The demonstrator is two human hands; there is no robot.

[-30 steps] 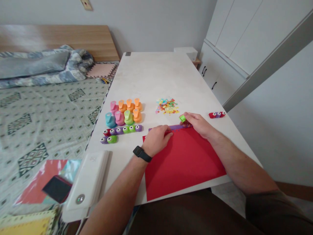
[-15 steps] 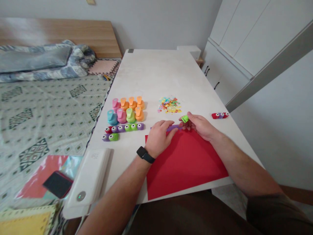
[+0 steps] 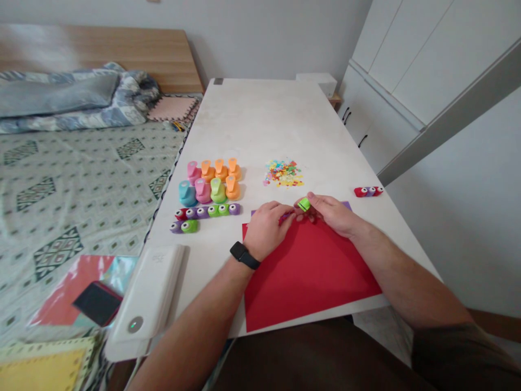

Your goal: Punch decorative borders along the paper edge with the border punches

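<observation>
My right hand is closed round a small green craft punch, its dark slot facing me. My left hand, with a black watch on the wrist, pinches the edge of a purple paper close to the punch. Most of that purple paper is hidden behind my hands. A large red sheet lies under both hands and reaches the table's front edge. I cannot tell whether the purple paper sits inside the punch slot.
Larger lever punches stand in two rows at the left, with small punches before them. A pile of paper confetti lies beyond my hands. More small punches are at the right. A white device occupies the left front edge.
The green punch has come slightly down and left, nearer my left fingers, and has turned so its slot shows differently. More of the purple paper shows right of my right hand.
</observation>
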